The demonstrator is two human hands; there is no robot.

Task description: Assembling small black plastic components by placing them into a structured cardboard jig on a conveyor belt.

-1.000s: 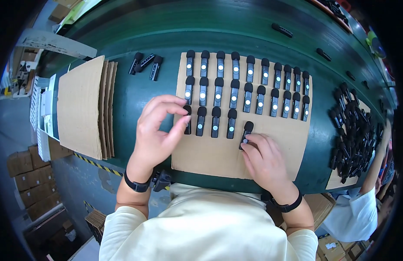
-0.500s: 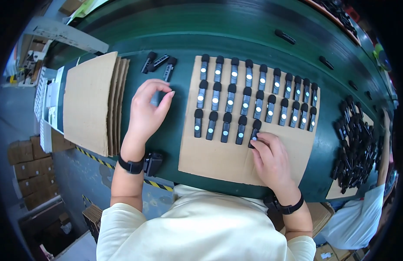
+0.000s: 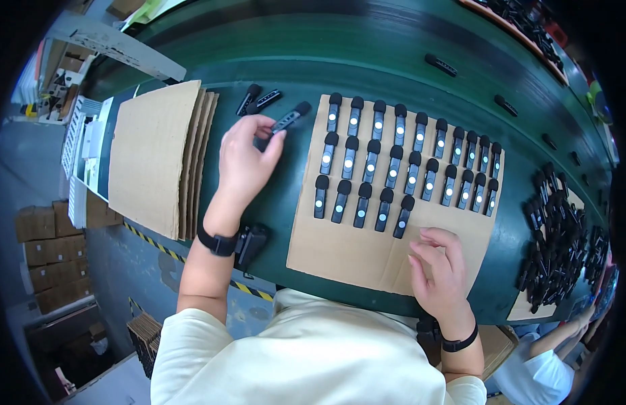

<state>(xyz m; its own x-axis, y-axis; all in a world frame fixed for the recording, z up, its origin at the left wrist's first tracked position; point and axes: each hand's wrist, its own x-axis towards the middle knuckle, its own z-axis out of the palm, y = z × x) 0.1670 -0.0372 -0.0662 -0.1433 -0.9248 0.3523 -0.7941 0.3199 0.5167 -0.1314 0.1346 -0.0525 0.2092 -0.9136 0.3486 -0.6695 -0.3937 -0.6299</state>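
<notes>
My left hand (image 3: pixel 247 158) pinches a small black microphone (image 3: pixel 286 121) with a foam tip, tilted just off the left edge of a cardboard sheet (image 3: pixel 353 253). Two similar microphones lie on the green table beyond that hand. On the sheet, small microphones are laid out in three rows, foam tips pointing away from me, each with a round pale spot. The last one in the nearest row, a microphone (image 3: pixel 403 217), lies just beyond my right hand (image 3: pixel 440 273). That hand is empty, fingers slightly curled and apart, over the sheet's near right part.
A stack of cardboard sheets (image 3: pixel 154 158) stands at the left. At the right, a heap of black microphones (image 3: pixel 556 246) lies on cardboard, and another person's arm (image 3: pixel 563 334) shows beyond it. Several microphones are scattered along the far green belt (image 3: pixel 367 47).
My left hand has picked a microphone off the table and turned it toward the sheet. My right hand has let go of the row's last microphone and drawn back toward me.
</notes>
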